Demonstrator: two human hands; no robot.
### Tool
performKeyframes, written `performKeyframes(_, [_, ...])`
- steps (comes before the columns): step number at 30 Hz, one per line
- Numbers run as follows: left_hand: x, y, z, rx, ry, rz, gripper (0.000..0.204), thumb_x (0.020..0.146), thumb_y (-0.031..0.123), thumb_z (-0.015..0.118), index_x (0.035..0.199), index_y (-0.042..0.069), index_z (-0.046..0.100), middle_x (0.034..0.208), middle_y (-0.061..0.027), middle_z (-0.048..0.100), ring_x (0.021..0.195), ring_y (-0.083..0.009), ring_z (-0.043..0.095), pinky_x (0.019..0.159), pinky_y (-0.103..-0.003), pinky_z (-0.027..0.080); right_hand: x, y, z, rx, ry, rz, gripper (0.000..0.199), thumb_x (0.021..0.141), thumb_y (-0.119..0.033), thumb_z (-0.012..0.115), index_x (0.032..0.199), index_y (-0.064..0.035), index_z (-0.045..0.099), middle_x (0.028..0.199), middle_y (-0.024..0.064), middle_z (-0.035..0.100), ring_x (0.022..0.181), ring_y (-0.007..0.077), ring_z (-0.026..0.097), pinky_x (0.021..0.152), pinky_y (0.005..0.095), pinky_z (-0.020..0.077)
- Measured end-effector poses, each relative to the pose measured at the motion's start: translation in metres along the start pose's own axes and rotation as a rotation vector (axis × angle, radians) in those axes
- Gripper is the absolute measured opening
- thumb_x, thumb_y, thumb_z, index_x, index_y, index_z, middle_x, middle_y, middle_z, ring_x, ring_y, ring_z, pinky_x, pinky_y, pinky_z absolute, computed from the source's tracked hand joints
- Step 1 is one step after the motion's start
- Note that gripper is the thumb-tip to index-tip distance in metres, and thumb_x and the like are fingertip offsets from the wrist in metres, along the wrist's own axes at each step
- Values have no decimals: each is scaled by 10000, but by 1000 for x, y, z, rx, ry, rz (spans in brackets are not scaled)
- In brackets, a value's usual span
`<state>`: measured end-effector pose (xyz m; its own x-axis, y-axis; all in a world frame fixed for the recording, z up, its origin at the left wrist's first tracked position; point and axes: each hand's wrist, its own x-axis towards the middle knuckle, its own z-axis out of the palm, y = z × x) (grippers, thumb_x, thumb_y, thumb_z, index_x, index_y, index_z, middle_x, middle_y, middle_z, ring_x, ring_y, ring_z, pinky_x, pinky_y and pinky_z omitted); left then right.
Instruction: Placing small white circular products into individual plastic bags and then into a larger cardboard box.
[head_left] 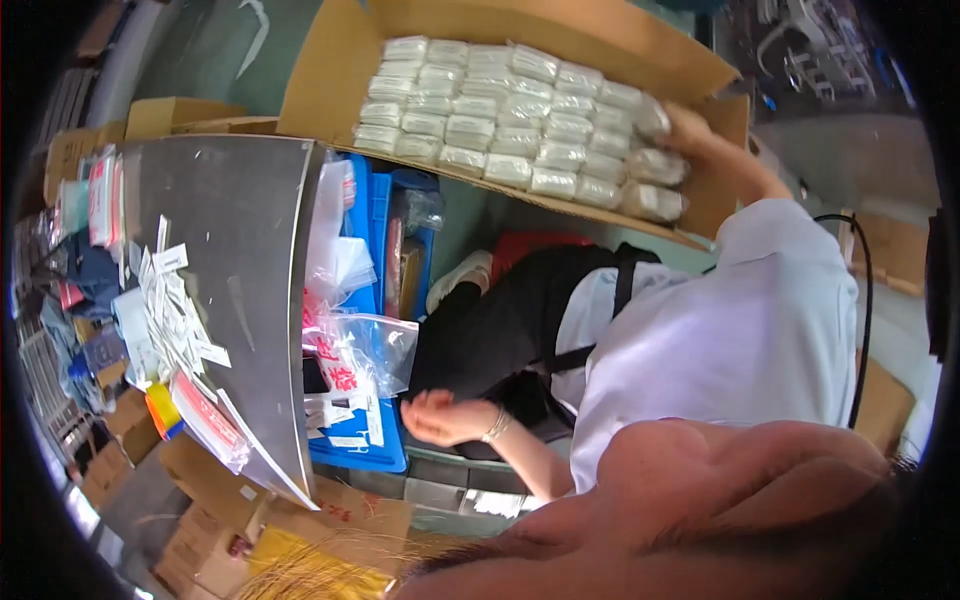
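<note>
A large cardboard box [330, 75] holds several rows of clear plastic-wrapped white packets [470, 131]. My right hand [688, 132] reaches into its right end, with the fingers closed around a wrapped packet [652, 116] at the end of a row. The fingertips are partly hidden behind that packet. My left hand [440, 418] hangs near my lap beside a blue plastic crate [392, 436], fingers loosely bent and apart, with nothing visible in it. Close to it, a clear plastic bag [385, 350] with red print lies over the crate.
A dark grey table [230, 230] stands at the left, its edge beside the crate. Scattered white paper slips [172, 305] and a yellow tape roll [160, 408] lie on it. Cardboard boxes [215, 520] stand at the lower left. A black cable [866, 320] hangs at the right.
</note>
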<state>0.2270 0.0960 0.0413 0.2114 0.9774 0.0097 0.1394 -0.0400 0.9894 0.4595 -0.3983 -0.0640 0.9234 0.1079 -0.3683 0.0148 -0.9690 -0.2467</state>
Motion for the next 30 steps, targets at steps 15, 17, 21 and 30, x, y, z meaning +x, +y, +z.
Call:
performKeyframes(15, [-22, -117, -204, 55, 630, -90, 298, 913, 223, 493, 1094, -15, 499, 889, -104, 557, 658, -148, 483, 571, -261, 398, 0, -227, -58, -580, -1174, -53, 415, 823, -409, 532, 913, -20, 646, 874, 226, 617, 869, 357, 603, 792, 452, 474])
performKeyframes(17, [-47, -132, -207, 51, 733, -145, 303, 912, 224, 495, 1099, -15, 496, 902, -105, 554, 677, -152, 486, 586, -265, 400, -5, -279, -71, -763, -1163, 60, 403, 824, -403, 532, 897, -25, 652, 847, 220, 626, 842, 356, 614, 774, 453, 483])
performKeyframes(21, [-52, -157, -188, 5, 801, -227, 314, 909, 226, 500, 1108, -17, 490, 926, -108, 550, 713, -160, 493, 617, -273, 404, -75, -422, -59, -1179, -688, -1036, 349, 825, -369, 541, 759, -45, 655, 659, 175, 613, 652, 362, 608, 607, 451, 479])
performKeyframes(30, [-39, -178, -146, 87, 697, -273, 340, 902, 230, 512, 1130, -19, 476, 982, -115, 539, 795, -177, 508, 687, -292, 414, -152, -512, 95, -98, -769, -1718, 194, 830, -253, 576, 805, -66, 624, 760, 81, 621, 694, 282, 607, 557, 377, 480])
